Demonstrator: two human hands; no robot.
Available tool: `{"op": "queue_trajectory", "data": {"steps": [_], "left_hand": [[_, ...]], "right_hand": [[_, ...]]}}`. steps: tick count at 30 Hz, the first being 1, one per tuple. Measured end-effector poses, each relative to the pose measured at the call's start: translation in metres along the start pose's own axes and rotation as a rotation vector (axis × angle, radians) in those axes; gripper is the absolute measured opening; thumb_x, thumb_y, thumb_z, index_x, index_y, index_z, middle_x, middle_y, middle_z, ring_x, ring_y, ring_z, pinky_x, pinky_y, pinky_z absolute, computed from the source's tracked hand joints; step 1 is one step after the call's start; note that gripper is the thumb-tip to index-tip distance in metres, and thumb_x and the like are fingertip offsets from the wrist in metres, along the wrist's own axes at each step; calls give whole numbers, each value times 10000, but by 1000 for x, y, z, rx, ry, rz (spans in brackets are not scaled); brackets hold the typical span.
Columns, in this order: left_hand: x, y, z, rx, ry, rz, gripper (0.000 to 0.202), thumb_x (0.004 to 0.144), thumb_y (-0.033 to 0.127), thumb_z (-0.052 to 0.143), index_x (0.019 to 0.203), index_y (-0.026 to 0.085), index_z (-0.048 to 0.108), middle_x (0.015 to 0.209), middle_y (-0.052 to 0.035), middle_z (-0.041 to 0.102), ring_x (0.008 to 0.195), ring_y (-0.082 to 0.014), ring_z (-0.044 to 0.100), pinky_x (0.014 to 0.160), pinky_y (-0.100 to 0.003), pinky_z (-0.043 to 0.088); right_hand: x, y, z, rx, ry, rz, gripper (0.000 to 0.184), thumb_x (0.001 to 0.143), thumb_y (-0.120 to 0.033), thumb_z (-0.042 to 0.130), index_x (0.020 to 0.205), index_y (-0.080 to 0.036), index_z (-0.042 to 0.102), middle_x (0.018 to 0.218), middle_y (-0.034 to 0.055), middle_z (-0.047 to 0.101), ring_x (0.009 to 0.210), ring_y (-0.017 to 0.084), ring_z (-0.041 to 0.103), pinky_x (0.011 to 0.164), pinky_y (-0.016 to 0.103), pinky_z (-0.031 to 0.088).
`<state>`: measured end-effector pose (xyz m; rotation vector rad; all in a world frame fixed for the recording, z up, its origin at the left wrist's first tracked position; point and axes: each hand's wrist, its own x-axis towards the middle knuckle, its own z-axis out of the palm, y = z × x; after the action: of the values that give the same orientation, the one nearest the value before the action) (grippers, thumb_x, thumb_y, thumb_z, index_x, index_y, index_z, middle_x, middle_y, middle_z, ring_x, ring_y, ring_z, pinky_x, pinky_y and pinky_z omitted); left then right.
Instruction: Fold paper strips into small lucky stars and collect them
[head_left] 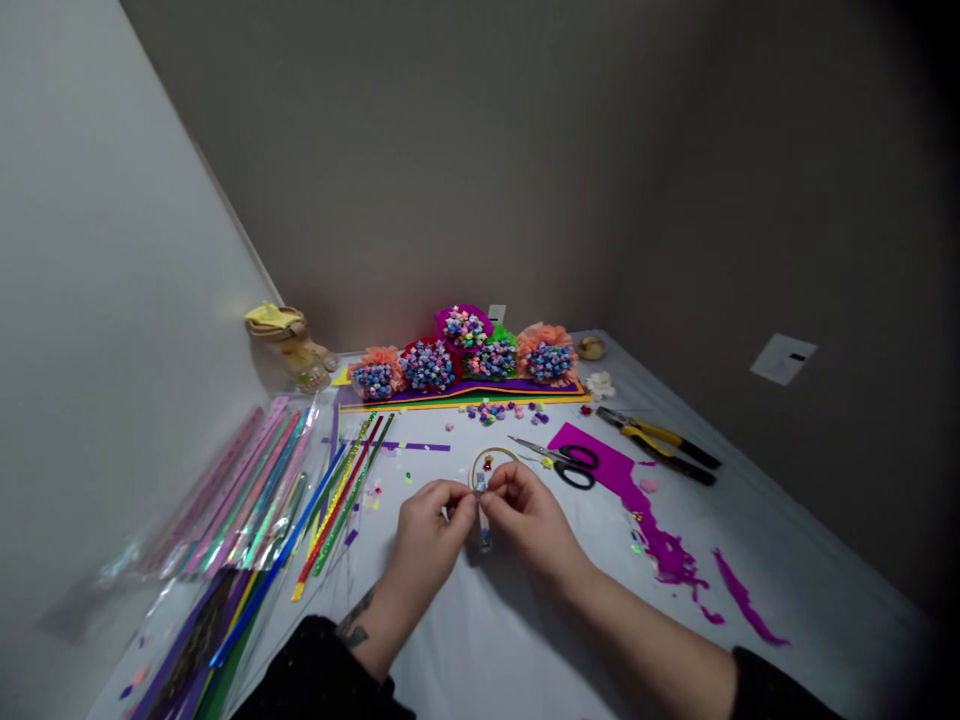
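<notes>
Both of my hands meet over the table's middle, fingertips nearly touching. My left hand pinches a small shiny paper strip between thumb and forefinger. From the other side my right hand pinches the same strip, whose lower end hangs below the fingers. The fold between the fingertips is partly hidden. Just beyond my hands lies a thin gold ring, with small folded paper stars farther back. Black-handled scissors lie to the right of my right hand.
Glittery strips and plastic-packed paper strips lie on the left. Pompom-like star clusters sit on coloured sheets at the back, near a tan cup-like container. Magenta paper, its scraps and yellow-black pliers lie right.
</notes>
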<state>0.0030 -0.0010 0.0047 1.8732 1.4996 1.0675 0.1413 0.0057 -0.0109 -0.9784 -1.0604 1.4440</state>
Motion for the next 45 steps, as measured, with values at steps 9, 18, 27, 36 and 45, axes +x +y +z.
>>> {"op": "queue_trajectory", "data": {"steps": [9, 18, 27, 36, 45], "left_hand": [[-2, 1, 0, -47, -66, -12, 203, 850, 267, 482, 746, 164, 623, 723, -32, 649, 679, -150, 587, 595, -237, 445], [-1, -5, -2, 28, -131, 25, 189, 837, 203, 473, 744, 174, 635, 738, -27, 650, 705, -147, 591, 637, -236, 428], [3, -6, -5, -84, -297, -160, 157, 733, 170, 480, 623, 163, 591, 581, 16, 556, 571, -127, 490, 547, -223, 357], [8, -2, -3, -312, -44, -304, 205, 780, 295, 484, 625, 167, 527, 545, 36, 461, 524, -109, 420, 498, -207, 331], [1, -1, 3, -281, -84, -233, 212, 803, 307, 487, 651, 164, 524, 609, 24, 503, 606, -126, 468, 569, -219, 376]], "right_hand": [[-2, -4, -2, -297, 73, -203, 91, 726, -185, 580, 810, -216, 564, 799, 6, 576, 676, 150, 528, 601, 271, 418], [7, -10, -18, -22, 49, -135, 191, 686, -231, 669, 871, -213, 714, 930, 67, 688, 884, 237, 601, 816, 381, 449], [25, -30, -51, 251, 458, -268, 340, 655, -268, 697, 989, -208, 678, 1079, 74, 650, 963, 226, 584, 795, 342, 452], [2, -5, -11, -458, -16, -303, 76, 724, -199, 630, 794, -225, 622, 884, 49, 574, 872, 214, 540, 678, 305, 431], [0, -7, -3, -494, -37, -344, 89, 756, -153, 563, 681, -199, 550, 743, 15, 517, 709, 164, 485, 601, 263, 366]]}}
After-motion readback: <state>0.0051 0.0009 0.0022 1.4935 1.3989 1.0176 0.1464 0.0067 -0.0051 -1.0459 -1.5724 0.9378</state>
